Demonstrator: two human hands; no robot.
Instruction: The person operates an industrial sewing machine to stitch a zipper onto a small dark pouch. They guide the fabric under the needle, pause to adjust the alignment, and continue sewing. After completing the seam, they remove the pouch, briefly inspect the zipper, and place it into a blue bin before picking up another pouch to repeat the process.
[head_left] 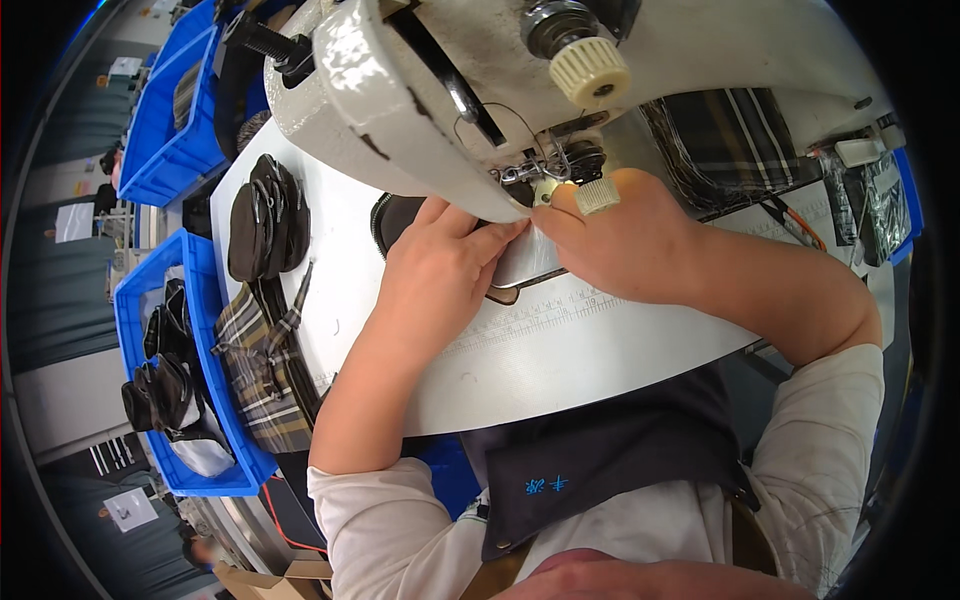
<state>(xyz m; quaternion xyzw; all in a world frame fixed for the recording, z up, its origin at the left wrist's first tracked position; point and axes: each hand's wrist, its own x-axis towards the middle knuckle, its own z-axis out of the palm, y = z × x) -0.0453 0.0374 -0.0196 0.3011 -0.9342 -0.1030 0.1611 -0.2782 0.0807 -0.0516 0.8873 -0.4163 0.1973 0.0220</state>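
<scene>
A white sewing machine [440, 150] stands over the work, its presser-foot area [545, 185] partly hidden by my hands. Under its head lies a dark fabric piece [398, 215] with a zipper-like edge on the left; a brown-edged tab [505, 296] peeks out below. My left hand [435, 265] presses on that fabric piece, thumb and fingers closed together at its edge. Close beside the needle area, my right hand [625, 235] is curled with its fingertips meeting near the left thumb. What the right fingers pinch is hidden.
Stacked dark pouches [268, 220] and plaid fabric pieces [262, 365] lie left on the white table [500, 385]. Blue bins [235, 440] stand beyond its left edge. More plaid fabric [725, 145], orange-handled scissors [805, 228] and plastic-wrapped items [878, 195] are at right.
</scene>
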